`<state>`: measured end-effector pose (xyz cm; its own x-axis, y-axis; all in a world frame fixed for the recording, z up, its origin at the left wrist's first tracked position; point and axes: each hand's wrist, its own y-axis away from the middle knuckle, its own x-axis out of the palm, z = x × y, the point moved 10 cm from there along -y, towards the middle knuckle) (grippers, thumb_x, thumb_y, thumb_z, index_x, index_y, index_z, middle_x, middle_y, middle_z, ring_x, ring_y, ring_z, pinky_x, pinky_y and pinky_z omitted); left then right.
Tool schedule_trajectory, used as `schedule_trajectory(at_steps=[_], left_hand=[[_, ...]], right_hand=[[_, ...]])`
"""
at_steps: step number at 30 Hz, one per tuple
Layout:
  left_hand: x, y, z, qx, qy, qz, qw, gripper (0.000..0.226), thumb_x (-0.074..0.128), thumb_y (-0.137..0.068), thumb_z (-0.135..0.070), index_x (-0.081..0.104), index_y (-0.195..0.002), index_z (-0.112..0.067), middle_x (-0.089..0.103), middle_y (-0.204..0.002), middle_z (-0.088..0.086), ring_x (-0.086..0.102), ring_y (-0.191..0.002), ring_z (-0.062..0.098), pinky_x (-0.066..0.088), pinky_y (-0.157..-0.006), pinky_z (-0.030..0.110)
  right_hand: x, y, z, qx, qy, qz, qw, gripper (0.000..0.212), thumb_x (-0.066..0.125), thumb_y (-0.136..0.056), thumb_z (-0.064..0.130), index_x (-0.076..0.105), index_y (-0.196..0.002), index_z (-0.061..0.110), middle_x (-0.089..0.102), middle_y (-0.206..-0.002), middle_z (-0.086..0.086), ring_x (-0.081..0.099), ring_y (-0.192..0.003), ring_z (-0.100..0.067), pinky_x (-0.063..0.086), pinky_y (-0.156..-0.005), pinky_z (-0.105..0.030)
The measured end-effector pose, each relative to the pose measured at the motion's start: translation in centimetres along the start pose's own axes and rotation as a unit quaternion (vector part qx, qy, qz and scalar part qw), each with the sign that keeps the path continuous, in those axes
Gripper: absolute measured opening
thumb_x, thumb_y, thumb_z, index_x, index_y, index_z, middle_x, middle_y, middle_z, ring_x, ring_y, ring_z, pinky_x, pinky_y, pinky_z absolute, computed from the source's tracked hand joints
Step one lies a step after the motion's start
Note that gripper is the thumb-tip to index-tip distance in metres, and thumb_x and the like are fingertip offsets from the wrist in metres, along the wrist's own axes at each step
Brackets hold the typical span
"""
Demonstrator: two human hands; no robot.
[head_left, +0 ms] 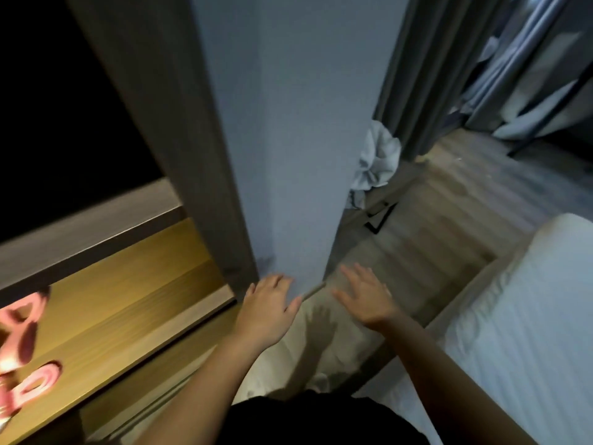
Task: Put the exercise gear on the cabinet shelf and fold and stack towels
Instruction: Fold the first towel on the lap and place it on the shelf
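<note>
A pale wall splits the dim room — grey curtains behind, wood floor, white bed at right.

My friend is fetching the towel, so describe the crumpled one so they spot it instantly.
Find the tall pale panel right of the lit wooden shelf. Just past its right edge, before the grey curtains, sits the towel. It is the only crumpled whitish bundle; the white bed at the right lies flat.

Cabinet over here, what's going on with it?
A person faces an open cabinet door, both hands empty: left hand near its bottom edge, right hand spread over the floor. Pink exercise gear already lies on the lit wooden shelf. A crumpled towel lies unfolded on the floor beyond the door.
</note>
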<state>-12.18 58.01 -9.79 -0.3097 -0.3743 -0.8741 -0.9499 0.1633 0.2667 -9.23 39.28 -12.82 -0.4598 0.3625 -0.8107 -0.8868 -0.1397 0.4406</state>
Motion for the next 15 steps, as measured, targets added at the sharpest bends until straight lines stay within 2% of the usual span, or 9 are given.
schedule_trajectory(at_steps=[7,11,15], left_hand=[[1.7,-6.9,-8.6,0.019,0.027,0.004,0.999,0.049,0.041,-0.1,-0.043,0.041,-0.143,-0.021,0.041,-0.147,-0.001,0.035,-0.137,0.018,0.026,-0.11,0.032],[2.7,-10.4,-12.6,0.045,0.03,0.03,0.998,0.049,0.041,-0.101,-0.04,0.04,-0.145,-0.02,0.038,-0.149,0.0,0.034,-0.138,0.018,0.026,-0.112,0.032],[3.9,-14.6,-15.9,0.066,0.031,0.068,0.995,0.05,0.041,-0.101,-0.041,0.039,-0.145,-0.019,0.035,-0.152,0.002,0.032,-0.139,0.019,0.026,-0.114,0.035]], right_hand=[[-5.0,-1.1,-9.1,0.029,-0.039,-0.021,0.999,0.065,0.039,-0.096,0.057,0.014,-0.152,0.037,0.007,-0.163,0.0,0.0,-0.149,-0.026,0.007,-0.116,-0.053],[-7.3,-1.9,-12.1,0.027,-0.041,-0.054,0.997,0.065,0.042,-0.096,0.056,0.015,-0.152,0.035,0.008,-0.163,-0.003,0.003,-0.149,-0.029,0.012,-0.116,-0.055],[-9.1,-3.8,-15.7,0.068,-0.054,-0.053,0.995,0.066,0.039,-0.096,0.056,0.013,-0.153,0.034,0.003,-0.163,-0.004,-0.002,-0.149,-0.028,0.011,-0.116,-0.055]])
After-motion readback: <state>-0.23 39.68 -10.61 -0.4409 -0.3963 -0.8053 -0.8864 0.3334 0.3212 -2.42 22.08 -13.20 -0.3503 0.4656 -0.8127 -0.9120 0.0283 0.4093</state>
